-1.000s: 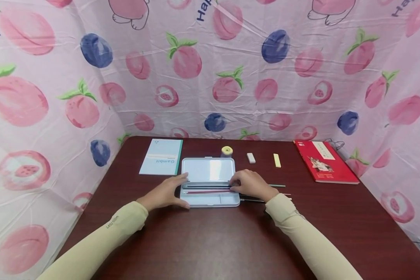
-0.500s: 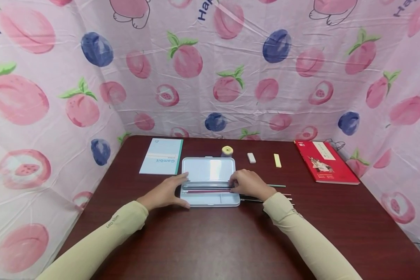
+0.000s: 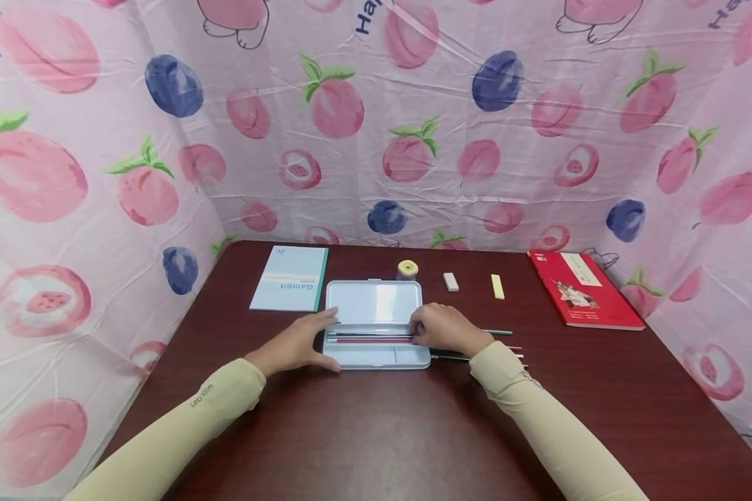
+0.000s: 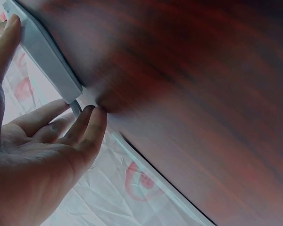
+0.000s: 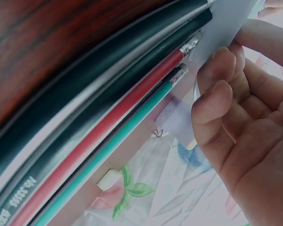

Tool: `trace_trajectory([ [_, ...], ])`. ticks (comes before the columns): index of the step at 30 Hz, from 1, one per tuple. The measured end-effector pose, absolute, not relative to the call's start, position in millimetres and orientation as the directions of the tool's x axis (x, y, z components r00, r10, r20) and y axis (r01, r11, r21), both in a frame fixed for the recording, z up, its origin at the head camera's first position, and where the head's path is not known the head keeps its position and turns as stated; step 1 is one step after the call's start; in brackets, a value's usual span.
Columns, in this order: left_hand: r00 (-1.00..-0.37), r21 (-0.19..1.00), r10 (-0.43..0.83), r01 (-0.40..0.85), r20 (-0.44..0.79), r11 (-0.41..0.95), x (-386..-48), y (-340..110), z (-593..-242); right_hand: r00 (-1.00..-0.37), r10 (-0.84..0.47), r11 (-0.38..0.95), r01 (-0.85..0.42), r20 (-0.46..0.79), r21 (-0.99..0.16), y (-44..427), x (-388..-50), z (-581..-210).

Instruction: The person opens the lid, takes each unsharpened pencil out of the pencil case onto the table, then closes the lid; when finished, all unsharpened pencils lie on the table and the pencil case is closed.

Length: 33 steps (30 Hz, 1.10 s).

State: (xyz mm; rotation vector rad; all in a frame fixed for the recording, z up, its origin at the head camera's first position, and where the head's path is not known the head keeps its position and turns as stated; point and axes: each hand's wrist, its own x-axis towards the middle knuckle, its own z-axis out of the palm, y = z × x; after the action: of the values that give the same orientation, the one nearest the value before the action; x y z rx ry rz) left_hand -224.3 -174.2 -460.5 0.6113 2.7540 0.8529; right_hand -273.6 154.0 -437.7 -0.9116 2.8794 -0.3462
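Note:
A pale blue pencil case lies open on the dark table, lid tilted back. Inside it lie a red pencil and a dark pencil. My left hand grips the case's left end, thumb at the front and fingers at the back. At the right end, my right hand has its fingers curled over the pencils and appears to pinch one; its fingertips are partly hidden. Beside the case, the right wrist view shows another red pencil, a green pencil and dark pens.
A Gambit notebook lies back left. Behind the case stands a small yellow-topped round container. A white eraser and a pale yellow bar lie right of it. Far right is a red book. Patterned cloth surrounds the table.
The red pencil in the case has shifted slightly toward the back, closer to the dark one, and lies straighter. My right wrist has shifted slightly left; my left hand keeps its place.

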Motion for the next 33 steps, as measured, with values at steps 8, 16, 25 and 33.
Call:
trace_trajectory([
  [8, -0.895, 0.579, 0.442, 0.332, -0.055, 0.745, -224, -174, -460, -0.795, -0.607, 0.776, -0.59, -0.01, -0.221, 153, -272, -437],
  [16, -0.894, 0.582, 0.444, 0.333, -0.055, 0.742, -224, -174, -460, -0.783, -0.618, 0.767, -0.621, 0.073, -0.162, 154, -268, -439],
  [25, -0.895, 0.581, 0.444, 0.335, -0.05, 0.742, -223, -174, -459, -0.789, -0.605, 0.776, -0.614, 0.109, -0.143, 157, -263, -439],
  [33, -0.896, 0.58, 0.442, 0.335, -0.049, 0.743, -223, -174, -459, -0.769, -0.62, 0.758, -0.638, 0.157, -0.132, 159, -260, -438],
])
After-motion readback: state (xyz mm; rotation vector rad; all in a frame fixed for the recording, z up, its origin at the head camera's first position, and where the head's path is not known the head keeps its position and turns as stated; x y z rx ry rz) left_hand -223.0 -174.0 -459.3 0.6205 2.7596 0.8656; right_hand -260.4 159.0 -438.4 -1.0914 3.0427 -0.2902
